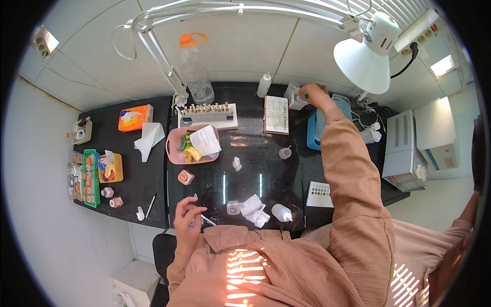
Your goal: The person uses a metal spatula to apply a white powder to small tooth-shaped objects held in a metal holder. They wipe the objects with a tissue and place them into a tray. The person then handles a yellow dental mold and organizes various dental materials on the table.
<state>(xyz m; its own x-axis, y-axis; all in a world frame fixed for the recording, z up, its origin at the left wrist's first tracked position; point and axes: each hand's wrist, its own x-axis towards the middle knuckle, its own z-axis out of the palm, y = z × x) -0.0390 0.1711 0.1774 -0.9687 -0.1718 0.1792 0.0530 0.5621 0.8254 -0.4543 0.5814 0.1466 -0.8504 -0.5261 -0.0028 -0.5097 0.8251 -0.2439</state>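
My right arm stretches to the back of the table. My right hand [313, 95] is there, fingertips drawn together over a small white box [297, 104]; what they grip is too small to make out. Beside that hand stands a clear cup [291, 88]. Near the front edge my left hand [187, 219] hovers with its fingers loosely bent and apart; I see nothing firmly held in it. A thin white stick [208, 220] lies by that hand. To its right are a small jar with a purple-marked lid [233, 207], crumpled tissue [254, 210] and a white squeeze bottle [282, 213].
A pink basket [171, 148], a shade-tab rack [230, 123] and an open notebook [276, 115] occupy the middle. A blue tray [311, 137] lies under my right forearm. The white lamp [363, 64] overhangs the back right. A colour chart [319, 194] lies near my right elbow.
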